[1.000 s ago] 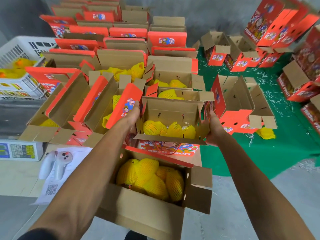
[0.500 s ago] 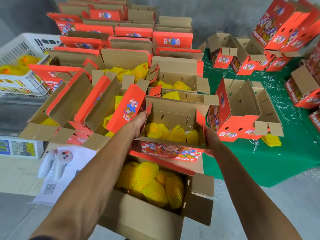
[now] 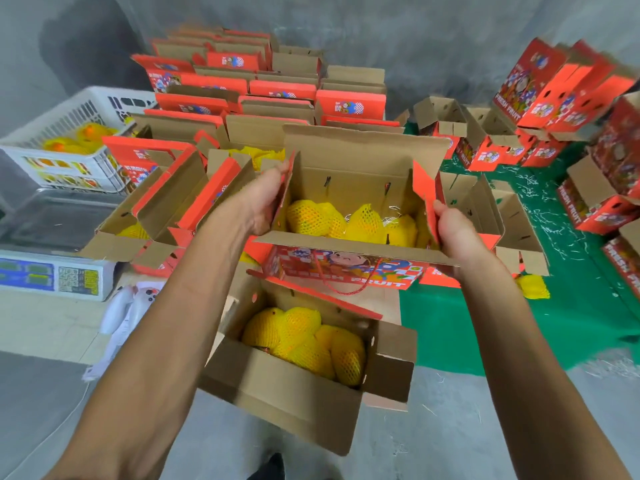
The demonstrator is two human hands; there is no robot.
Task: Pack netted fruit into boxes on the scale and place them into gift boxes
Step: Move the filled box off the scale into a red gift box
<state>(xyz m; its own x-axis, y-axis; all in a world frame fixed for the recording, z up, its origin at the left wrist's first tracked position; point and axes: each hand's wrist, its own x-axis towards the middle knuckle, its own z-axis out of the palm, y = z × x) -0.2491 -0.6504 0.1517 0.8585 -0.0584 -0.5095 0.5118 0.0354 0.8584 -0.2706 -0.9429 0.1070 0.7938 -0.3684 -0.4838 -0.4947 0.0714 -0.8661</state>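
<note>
Two bare hands, left hand (image 3: 265,199) and right hand (image 3: 453,230), are gripping the side flaps of an open red gift box (image 3: 346,268) holding netted fruit (image 3: 349,221), above another filled carton (image 3: 294,386).

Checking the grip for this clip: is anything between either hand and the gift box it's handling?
No. The left hand and right hand grip the side flaps of the open gift box directly, with nothing between; the netted fruit lies inside it.
</note>
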